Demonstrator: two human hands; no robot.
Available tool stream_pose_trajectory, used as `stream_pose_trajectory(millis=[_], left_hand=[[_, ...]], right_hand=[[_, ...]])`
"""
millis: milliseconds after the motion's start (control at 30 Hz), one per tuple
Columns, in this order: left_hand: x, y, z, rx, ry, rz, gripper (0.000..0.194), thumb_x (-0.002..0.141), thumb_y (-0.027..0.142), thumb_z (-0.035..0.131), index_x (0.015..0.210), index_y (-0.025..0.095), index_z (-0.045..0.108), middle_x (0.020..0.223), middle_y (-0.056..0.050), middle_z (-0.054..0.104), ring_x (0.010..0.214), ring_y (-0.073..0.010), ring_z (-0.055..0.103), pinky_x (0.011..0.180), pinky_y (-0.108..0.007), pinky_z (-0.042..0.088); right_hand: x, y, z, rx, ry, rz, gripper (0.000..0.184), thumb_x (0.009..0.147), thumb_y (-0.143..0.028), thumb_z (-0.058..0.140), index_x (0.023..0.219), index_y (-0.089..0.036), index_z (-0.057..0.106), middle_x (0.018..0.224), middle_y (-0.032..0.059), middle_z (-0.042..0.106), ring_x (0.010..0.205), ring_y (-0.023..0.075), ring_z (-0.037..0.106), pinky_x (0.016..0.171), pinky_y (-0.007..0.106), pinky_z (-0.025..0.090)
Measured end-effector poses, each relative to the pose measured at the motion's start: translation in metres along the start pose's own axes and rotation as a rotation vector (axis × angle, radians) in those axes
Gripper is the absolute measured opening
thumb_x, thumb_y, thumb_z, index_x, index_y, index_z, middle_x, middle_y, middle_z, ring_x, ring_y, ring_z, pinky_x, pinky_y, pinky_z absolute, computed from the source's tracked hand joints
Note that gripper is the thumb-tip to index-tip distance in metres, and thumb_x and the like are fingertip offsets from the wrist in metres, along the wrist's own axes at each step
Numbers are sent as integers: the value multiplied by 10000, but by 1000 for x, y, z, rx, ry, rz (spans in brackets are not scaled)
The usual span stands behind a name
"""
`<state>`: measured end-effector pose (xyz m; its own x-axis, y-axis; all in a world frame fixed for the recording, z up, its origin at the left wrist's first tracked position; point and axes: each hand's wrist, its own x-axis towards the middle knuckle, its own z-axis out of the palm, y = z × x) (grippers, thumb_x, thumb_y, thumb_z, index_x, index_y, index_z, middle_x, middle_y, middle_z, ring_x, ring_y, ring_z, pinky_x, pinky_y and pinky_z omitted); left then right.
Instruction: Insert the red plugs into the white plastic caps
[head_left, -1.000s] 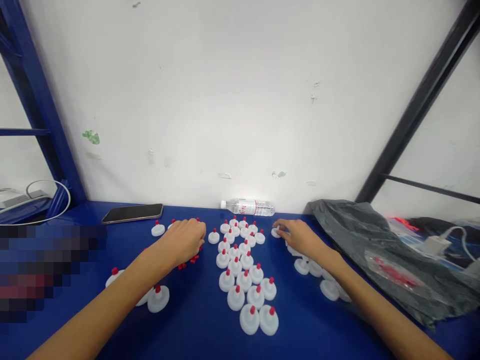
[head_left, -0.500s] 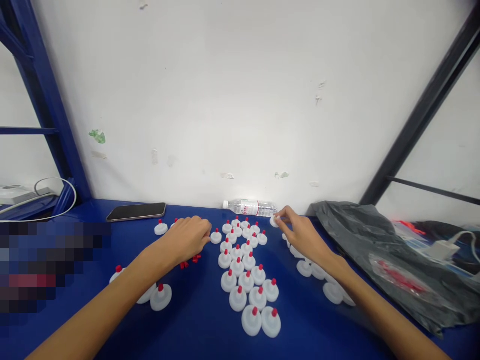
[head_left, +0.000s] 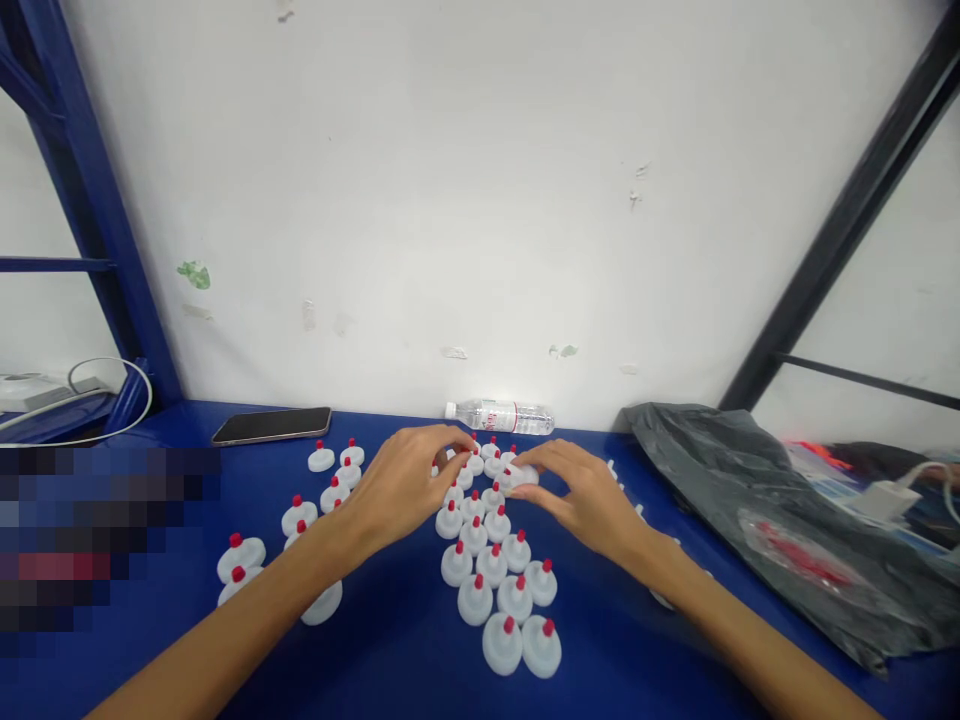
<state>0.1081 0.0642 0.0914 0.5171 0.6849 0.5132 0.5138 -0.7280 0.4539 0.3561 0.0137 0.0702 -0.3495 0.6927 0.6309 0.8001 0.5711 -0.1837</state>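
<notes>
Several white caps with red tips point(head_left: 495, 570) stand in a tight cluster on the blue table point(head_left: 405, 640). My left hand point(head_left: 409, 485) hovers over the cluster's far left part, fingers curled in a pinch; what it grips is hidden. My right hand point(head_left: 581, 495) has come beside it and pinches a white cap point(head_left: 523, 474) at its fingertips. The two hands nearly meet above the cluster. More capped pieces point(head_left: 300, 515) lie scattered to the left.
A phone point(head_left: 271, 424) lies at the back left and a lying water bottle point(head_left: 499, 415) against the wall. A dark grey plastic bag point(head_left: 757, 510) covers the right side. Blue shelf posts and cables stand at the far left.
Both hands moved inward to meet over the cluster. My right hand lifted a white cap from the right pile and carried it left. My left hand left the loose red tips.
</notes>
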Motion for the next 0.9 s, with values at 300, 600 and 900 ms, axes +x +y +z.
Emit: stream_pose_trajectory(millis=[300, 600, 900], left_hand=[[-5, 23, 7, -397, -97, -22, 107, 923, 267, 646, 908, 249, 751, 883, 68, 769, 785, -92, 683, 720, -190, 487], [-6, 20, 12, -439, -87, -77, 116, 907, 276, 670, 900, 243, 781, 849, 46, 775, 761, -105, 670, 665, -204, 468], [-7, 12, 17, -99, 0, 72, 92, 914, 233, 670, 957, 238, 751, 901, 38, 764, 744, -125, 655, 688, -254, 465]], right_hand=[[-3, -9, 8, -5, 20, -141, 256, 917, -445, 679, 1059, -233, 689, 1000, 37, 767, 875, 197, 696, 807, 367, 482], [-6, -14, 7, 73, 73, -122, 261, 912, -369, 700, 1130, -229, 669, 1034, 39, 741, 912, 179, 701, 801, 313, 548], [-5, -12, 10, 118, 90, -96, 390, 897, -273, 726, 1259, -261, 580, 1147, 44, 697, 1051, 186, 677, 914, 336, 567]])
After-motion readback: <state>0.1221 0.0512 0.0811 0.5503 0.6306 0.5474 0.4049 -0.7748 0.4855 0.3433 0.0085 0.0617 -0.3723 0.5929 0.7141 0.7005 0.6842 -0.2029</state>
